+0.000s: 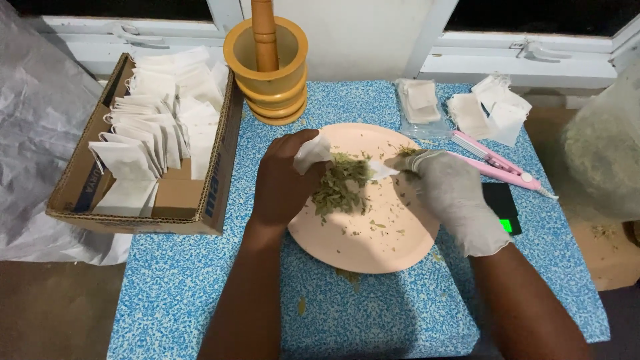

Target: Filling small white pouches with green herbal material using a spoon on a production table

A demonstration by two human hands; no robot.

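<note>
Head camera: the bare left hand (283, 183) pinches a small white bag (312, 152) over the pink plate (373, 247); the gloved right hand (453, 197) grips a white scoop (383, 170) beside the dried leaves (340, 183). Crumbs already dot the blue surface (200, 293). A tilted scoop or slack bag mouth could likely spill more past the rim.

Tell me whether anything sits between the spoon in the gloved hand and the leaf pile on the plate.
Nothing visible does. The right hand holds the white spoon with its tip at the edge of the leaves on the plate. The left hand holds a bag beside the pile.
</note>
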